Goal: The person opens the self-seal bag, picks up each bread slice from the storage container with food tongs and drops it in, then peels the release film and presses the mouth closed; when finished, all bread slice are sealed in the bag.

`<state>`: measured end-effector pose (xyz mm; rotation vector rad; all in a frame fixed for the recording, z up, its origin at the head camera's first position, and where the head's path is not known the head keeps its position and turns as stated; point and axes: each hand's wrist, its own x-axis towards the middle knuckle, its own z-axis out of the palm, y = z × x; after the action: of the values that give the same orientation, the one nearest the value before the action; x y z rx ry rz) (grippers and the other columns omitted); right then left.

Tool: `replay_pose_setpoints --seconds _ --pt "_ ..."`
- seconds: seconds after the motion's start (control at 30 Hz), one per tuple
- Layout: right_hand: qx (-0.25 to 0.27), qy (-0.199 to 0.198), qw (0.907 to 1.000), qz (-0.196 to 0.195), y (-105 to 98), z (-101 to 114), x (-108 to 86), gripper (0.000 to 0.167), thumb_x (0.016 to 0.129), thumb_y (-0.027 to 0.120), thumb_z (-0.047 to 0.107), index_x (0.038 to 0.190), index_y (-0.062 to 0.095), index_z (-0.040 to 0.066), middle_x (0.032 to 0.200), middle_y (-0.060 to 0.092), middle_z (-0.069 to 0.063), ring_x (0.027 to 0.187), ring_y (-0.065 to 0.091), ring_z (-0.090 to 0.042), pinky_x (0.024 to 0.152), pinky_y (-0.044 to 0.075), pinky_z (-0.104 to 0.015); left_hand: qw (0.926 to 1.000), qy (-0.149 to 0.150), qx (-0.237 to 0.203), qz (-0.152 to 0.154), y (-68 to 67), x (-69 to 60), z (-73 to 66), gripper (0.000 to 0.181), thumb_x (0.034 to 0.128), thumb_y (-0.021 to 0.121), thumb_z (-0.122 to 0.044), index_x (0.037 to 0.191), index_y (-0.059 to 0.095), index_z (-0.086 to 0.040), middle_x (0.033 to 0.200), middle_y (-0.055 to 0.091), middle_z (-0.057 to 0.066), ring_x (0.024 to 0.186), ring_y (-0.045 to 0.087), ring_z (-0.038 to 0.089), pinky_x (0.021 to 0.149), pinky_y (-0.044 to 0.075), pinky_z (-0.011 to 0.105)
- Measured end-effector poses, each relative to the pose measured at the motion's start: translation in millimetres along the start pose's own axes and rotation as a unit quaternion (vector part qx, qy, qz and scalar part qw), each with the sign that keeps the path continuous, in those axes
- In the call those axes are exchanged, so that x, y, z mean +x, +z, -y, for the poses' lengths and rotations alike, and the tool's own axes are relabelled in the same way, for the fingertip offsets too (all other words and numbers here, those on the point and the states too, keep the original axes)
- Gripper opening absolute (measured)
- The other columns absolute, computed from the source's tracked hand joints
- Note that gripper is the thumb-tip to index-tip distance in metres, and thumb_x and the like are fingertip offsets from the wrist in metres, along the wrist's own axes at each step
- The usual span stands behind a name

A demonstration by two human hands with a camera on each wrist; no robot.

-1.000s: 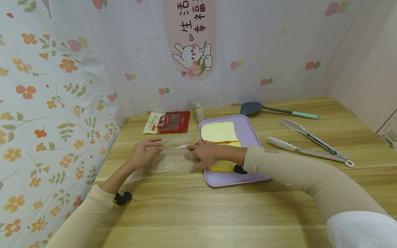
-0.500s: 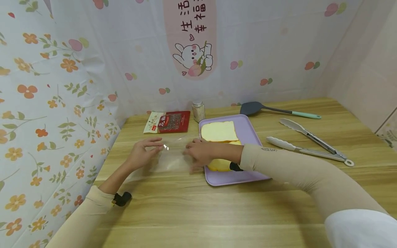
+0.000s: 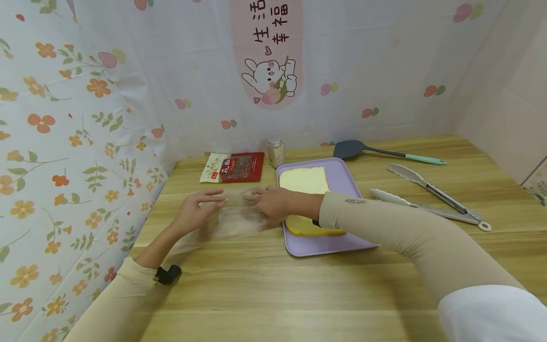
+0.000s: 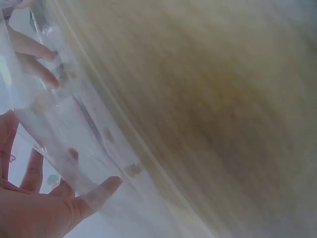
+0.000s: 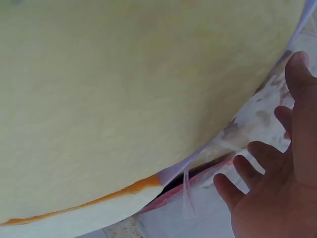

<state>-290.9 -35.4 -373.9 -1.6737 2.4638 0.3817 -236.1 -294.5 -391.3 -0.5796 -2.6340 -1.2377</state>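
Observation:
A clear plastic bag (image 3: 239, 221) lies on the wooden table between both hands. My left hand (image 3: 195, 213) touches its left side, with thumb and fingers spread apart in the left wrist view, where the film (image 4: 124, 208) crosses them. At the bag's right side is my right hand (image 3: 273, 205), which reaches across a lilac tray (image 3: 329, 248). In the right wrist view the right fingers (image 5: 230, 191) are spread beside the film. Two bread slices lie on the tray: a rear one (image 3: 303, 179) and a front one (image 3: 314, 228), partly hidden by the right arm.
Behind the bag lies a red and white spice packet (image 3: 239, 167). A small glass jar (image 3: 276, 154) stands beside the tray's back corner. To the right are a dark spatula (image 3: 376, 149) with a mint handle and opened metal tongs (image 3: 436, 194). A patterned curtain backs the table.
My right hand has shifted a little left and back along the bag, uncovering more of the front slice. The left hand stays almost where it was. The camera view has shifted slightly.

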Motion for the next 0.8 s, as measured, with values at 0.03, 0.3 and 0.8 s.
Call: replay_pose_setpoints --seconds 0.03,0.3,0.8 --pt "0.007 0.005 1.0 0.005 0.6 0.1 0.2 0.072 0.095 0.053 0.062 0.156 0.032 0.03 0.165 0.017 -0.008 0.148 0.022 -0.03 0.112 0.032 -0.053 1.0 0.003 -0.004 -0.002 -0.2 -0.5 0.5 0.02 0.0896 0.072 -0.004 0.107 0.074 0.005 0.13 0.063 0.019 0.129 0.052 0.038 0.105 0.039 0.057" --pt "0.04 0.015 0.9988 0.022 1.5 2.6 1.9 0.074 0.093 0.055 0.062 0.155 0.036 0.027 0.163 0.022 -0.012 0.148 0.021 -0.036 0.115 0.028 -0.054 0.9998 -0.007 -0.016 0.003 -1.8 -2.2 -1.5 0.02 0.091 0.071 -0.006 0.107 0.074 0.005 0.132 0.062 0.018 0.131 0.05 0.038 0.106 0.037 0.057" --pt "0.127 -0.051 0.989 -0.056 4.1 5.9 -7.3 0.047 0.095 0.066 0.04 0.134 0.06 0.014 0.124 0.058 -0.009 0.102 0.059 -0.025 0.097 0.045 -0.042 0.9996 -0.02 -0.021 -0.005 -1.9 -1.9 -1.4 0.021 0.0911 0.07 -0.002 0.108 0.072 0.01 0.133 0.059 0.025 0.132 0.048 0.041 0.104 0.039 0.058"
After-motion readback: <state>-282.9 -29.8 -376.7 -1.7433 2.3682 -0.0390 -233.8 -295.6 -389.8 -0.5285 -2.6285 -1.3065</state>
